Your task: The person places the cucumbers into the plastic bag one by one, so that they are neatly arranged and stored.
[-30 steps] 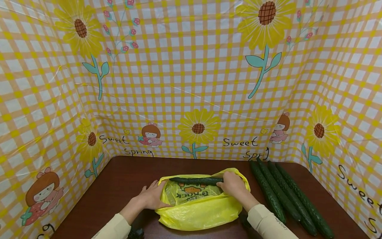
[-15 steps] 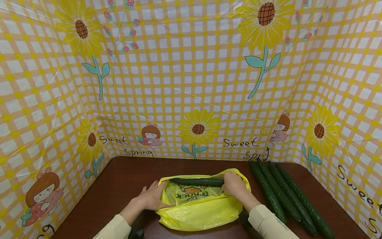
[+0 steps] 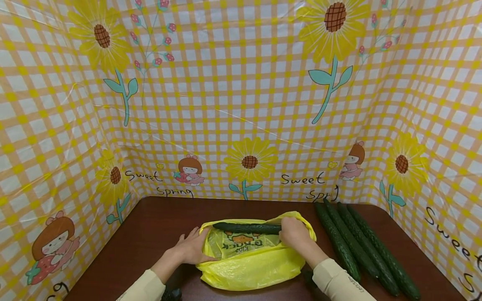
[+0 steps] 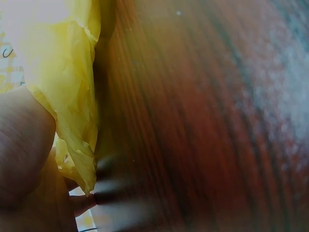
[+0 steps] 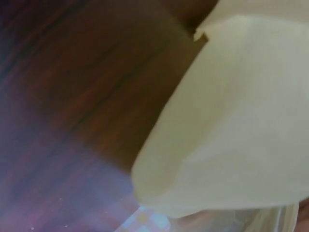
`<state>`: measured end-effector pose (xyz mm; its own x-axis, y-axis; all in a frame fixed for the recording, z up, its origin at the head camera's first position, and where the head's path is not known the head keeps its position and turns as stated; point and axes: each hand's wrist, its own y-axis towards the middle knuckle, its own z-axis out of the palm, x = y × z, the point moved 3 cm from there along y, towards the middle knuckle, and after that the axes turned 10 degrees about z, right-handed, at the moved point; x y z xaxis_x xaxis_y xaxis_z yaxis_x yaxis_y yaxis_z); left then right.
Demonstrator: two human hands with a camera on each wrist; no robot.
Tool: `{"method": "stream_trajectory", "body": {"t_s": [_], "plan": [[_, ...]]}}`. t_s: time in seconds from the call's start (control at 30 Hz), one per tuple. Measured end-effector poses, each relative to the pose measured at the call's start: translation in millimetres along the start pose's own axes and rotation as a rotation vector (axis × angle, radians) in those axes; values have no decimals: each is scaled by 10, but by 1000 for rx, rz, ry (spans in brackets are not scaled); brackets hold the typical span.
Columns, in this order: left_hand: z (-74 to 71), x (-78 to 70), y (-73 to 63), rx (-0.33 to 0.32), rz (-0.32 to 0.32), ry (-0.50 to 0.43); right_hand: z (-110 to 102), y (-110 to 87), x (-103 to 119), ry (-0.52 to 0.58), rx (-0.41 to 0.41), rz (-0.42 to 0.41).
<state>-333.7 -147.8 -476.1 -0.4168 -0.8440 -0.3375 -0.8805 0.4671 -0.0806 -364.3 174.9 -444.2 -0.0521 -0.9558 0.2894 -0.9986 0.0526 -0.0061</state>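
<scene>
A yellow plastic bag with a printed inside lies on the table, its mouth held wide. Across the far side of that mouth lies a dark green cucumber. My right hand grips the cucumber's right end inside the bag's right edge; its fingertips are hidden. At the bag's left edge, my left hand spreads its thumb and fingers, the thumb lying along the near rim. The left wrist view shows yellow plastic beside the palm and fingertips near the table. In the right wrist view a cream sleeve covers most of the scene.
Several long cucumbers lie side by side at the right of the dark wooden table. A yellow checked cloth with sunflowers walls the back and sides. A small dark object sits beneath the left forearm.
My right hand has shifted very slightly and its fingers have closed in around the cucumber's end. The cucumber has rolled or lifted a little. My left hand and the bag look unchanged.
</scene>
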Motion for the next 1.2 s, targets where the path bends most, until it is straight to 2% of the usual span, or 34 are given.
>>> {"method": "stream_trajectory", "body": {"t_s": [0.23, 0.37, 0.47, 0.6, 0.73, 1.2], "plan": [[-7, -14, -8, 0, 5, -6, -8, -62, 74, 33, 8, 1], [2, 0, -15, 9, 5, -20, -19, -137, 151, 103, 4, -68], [8, -1, -28, 14, 14, -34, -67, -190, 184, 205, 22, -113], [-3, -4, -34, 17, 17, -32, -207, -234, 177, 354, 77, -134], [-17, 2, -19, 24, -2, -19, -382, -253, 130, 455, 123, -154], [9, 2, 1, 10, -7, 0, -866, -432, -162, 616, 245, -120]]}}
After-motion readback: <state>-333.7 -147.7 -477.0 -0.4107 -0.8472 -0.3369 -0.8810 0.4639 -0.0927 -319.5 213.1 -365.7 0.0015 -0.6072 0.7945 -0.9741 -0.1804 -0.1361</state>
